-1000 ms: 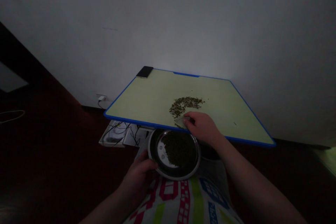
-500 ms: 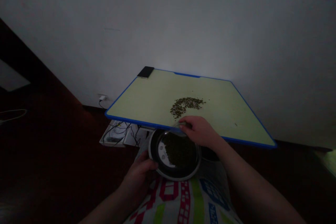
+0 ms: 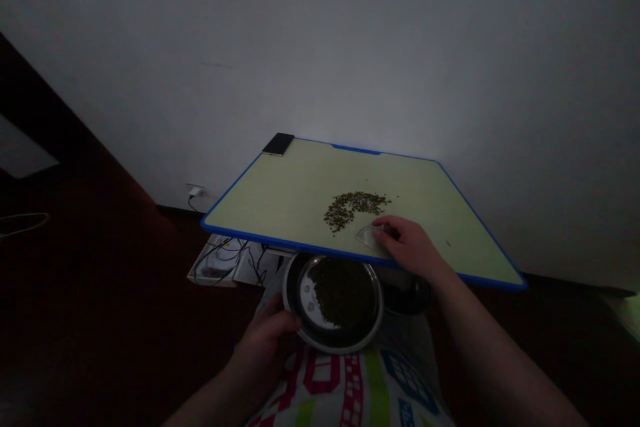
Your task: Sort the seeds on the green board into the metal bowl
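Note:
My left hand (image 3: 273, 330) grips the left rim of a round metal bowl (image 3: 294, 280) on my lap, below the board's near edge. Small dark green grains (image 3: 345, 293) cover the right part of its bottom. With closed fingers my right hand (image 3: 407, 243) holds a clear, thin piece that looks like plastic (image 3: 369, 235); its exact kind is unclear. That piece is low over or touching the pale board (image 3: 260, 193), just below a curved scatter of brownish-green grains (image 3: 350, 205).
A dark phone or tablet (image 3: 279, 143) lies at the board's far left corner. Below the board's left side, a white box (image 3: 215, 279) holds cables. A white plug (image 3: 195, 192) is in the wall. The board's blue rim (image 3: 493, 283) ends above my lap.
My right hand has moved from above the bowl's far rim rightward onto the board, carrying the clear piece. My left hand stays on the bowl. The scattered grains look the same.

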Motion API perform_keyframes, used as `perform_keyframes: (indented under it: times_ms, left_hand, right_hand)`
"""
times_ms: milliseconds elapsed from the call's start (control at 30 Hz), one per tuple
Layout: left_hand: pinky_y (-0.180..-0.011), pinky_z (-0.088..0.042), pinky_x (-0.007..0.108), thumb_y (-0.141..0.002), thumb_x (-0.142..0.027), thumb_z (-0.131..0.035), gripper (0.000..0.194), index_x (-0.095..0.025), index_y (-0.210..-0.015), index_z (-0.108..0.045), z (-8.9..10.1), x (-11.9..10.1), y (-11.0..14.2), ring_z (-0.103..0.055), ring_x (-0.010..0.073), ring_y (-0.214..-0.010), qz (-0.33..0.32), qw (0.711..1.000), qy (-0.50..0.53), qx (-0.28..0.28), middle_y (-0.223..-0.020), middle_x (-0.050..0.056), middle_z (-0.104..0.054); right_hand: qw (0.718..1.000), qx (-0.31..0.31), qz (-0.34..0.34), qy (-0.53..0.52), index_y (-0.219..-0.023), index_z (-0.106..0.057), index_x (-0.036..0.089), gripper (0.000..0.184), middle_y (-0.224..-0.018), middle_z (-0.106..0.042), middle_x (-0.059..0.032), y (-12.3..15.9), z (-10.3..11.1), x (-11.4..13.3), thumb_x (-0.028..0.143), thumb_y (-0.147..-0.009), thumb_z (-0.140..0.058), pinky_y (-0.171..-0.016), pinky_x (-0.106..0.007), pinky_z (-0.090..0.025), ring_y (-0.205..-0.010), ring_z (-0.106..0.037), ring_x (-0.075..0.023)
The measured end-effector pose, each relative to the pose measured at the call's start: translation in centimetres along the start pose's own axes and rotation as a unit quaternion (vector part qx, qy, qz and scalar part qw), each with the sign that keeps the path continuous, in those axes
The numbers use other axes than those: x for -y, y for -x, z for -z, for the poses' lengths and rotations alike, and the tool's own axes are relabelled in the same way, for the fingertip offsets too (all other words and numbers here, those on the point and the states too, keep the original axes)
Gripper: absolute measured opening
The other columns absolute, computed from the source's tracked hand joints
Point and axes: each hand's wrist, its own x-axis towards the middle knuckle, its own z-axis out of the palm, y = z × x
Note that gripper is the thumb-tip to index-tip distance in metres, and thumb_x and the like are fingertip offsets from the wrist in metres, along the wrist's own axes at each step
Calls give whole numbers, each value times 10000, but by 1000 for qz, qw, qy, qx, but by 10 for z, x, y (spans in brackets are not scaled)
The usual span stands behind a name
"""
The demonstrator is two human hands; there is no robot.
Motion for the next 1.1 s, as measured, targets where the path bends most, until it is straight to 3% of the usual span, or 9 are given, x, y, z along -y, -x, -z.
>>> perform_keyframes:
  times_ms: [167, 333, 700, 1100]
  left_hand:
    - [-766, -566, 371, -580, -58, -590, 531, -182, -1094, -639, 3, 3, -2, -715, 272, -877, -6, 1000, 9, 9, -957, 82, -757]
    - [-774, -564, 365, -594, -58, -593, 518, -179, -1095, -639, 6, 3, -3, -716, 261, -865, -3, 1000, 2, 16, -956, 77, -759]
    - [-725, -573, 356, -574, -73, -593, 507, -178, -1068, -640, 1, 0, 1, -722, 257, -827, 2, 1000, -4, 4, -920, 81, -754]
    - [-787, -566, 375, -594, -43, -568, 510, -180, -1081, -633, -1, 0, 2, -720, 261, -884, -8, 1000, 8, 13, -925, 69, -759]
  right_hand:
    - [999, 0, 17, 47, -1061, -689, 168, 285, -920, -722, -80, -2, -10, 15, 295, -862, -530, -722, -295, -442, -780, -627, -186]
    - [996, -25, -3, 80, -1070, -687, 148, 302, -801, -702, -71, -7, -18, 29, 298, -867, -521, -698, -291, -424, -726, -612, -186]
    - [995, -55, -25, 84, -1035, -692, 158, 279, -753, -686, -56, -11, -18, 25, 293, -867, -515, -675, -282, -418, -678, -596, -172]
    - [996, -22, -16, 84, -1074, -687, 143, 293, -783, -692, -66, -19, -17, 24, 285, -876, -526, -679, -284, -411, -691, -593, -172]
